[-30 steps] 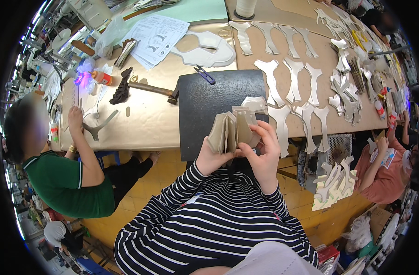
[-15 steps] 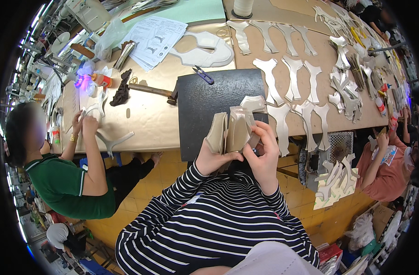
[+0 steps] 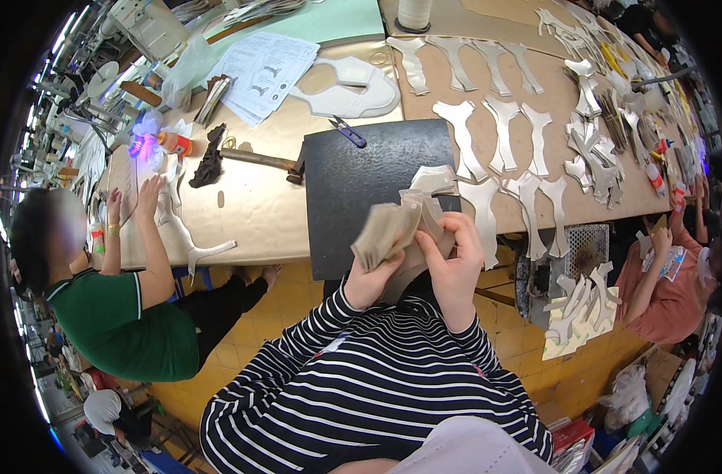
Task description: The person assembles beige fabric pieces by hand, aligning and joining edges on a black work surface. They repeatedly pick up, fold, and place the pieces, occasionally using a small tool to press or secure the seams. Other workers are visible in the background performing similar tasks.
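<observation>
A thick stack of flat beige cut pieces [image 3: 383,231] stands on edge in my left hand [image 3: 369,283], its fingers wrapped round the lower end. My right hand [image 3: 459,272] is closed on a few pale cut pieces [image 3: 426,207] just to the right of that stack, thumb on the near side. The lower ends of the pieces are partly hidden by my hands. Both hands are above the near edge of a black rubber mat [image 3: 353,178]. More pale pieces [image 3: 434,180] lie on the mat's right side, beyond my right hand.
Thread snips [image 3: 349,133] lie on the mat's far edge; a hammer [image 3: 258,158] lies left of it. Rows of silvery Y-shaped pieces [image 3: 503,130] cover the table's right side. Printed sheets [image 3: 266,71] lie at the back. Co-workers in green [image 3: 124,324] and pink [image 3: 661,288] sit either side.
The stack in my left hand has tilted left and come apart from the pieces in my right hand. The green-shirted co-worker's hands have moved apart.
</observation>
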Action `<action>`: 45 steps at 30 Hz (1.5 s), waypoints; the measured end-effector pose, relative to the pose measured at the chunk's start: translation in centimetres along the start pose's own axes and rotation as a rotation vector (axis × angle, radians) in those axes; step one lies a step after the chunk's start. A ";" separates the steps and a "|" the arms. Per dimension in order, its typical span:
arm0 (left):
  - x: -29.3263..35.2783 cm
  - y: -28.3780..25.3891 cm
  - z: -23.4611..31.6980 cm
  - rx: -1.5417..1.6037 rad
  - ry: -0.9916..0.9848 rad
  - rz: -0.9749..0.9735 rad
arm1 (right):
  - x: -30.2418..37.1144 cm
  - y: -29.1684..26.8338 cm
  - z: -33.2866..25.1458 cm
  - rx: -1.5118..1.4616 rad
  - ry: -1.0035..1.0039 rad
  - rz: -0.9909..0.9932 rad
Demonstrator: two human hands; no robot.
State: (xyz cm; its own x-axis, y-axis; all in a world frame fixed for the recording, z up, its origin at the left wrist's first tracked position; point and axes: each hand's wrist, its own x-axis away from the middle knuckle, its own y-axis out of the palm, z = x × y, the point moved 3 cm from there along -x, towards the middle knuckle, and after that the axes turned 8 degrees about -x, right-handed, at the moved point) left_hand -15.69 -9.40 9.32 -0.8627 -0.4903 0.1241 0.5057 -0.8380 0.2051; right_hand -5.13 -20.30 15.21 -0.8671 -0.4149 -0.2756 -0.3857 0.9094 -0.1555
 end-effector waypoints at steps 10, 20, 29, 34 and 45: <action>-1.8 -1.4 1.6 0.172 -0.015 0.288 | 0.1 -0.7 1.4 -0.176 0.118 0.036; -0.9 1.6 2.4 -0.373 0.047 -0.113 | -0.3 -0.5 1.1 -0.179 0.041 0.071; -1.3 1.3 2.5 -0.487 0.231 -0.110 | 0.3 -1.4 0.8 -0.144 0.089 -0.122; -1.1 1.2 2.7 -0.574 0.294 -0.131 | 0.1 -1.3 0.5 -0.146 0.108 -0.089; -1.3 1.3 3.2 -0.645 0.260 -0.117 | 0.7 -0.7 0.9 -0.076 0.097 -0.214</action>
State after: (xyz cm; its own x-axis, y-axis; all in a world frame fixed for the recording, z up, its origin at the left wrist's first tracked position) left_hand -13.88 -9.04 12.54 -0.9249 -0.3621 -0.1164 0.3760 -0.8243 -0.4232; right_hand -5.20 -21.29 14.28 -0.7879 -0.5969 -0.1514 -0.5832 0.8023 -0.1274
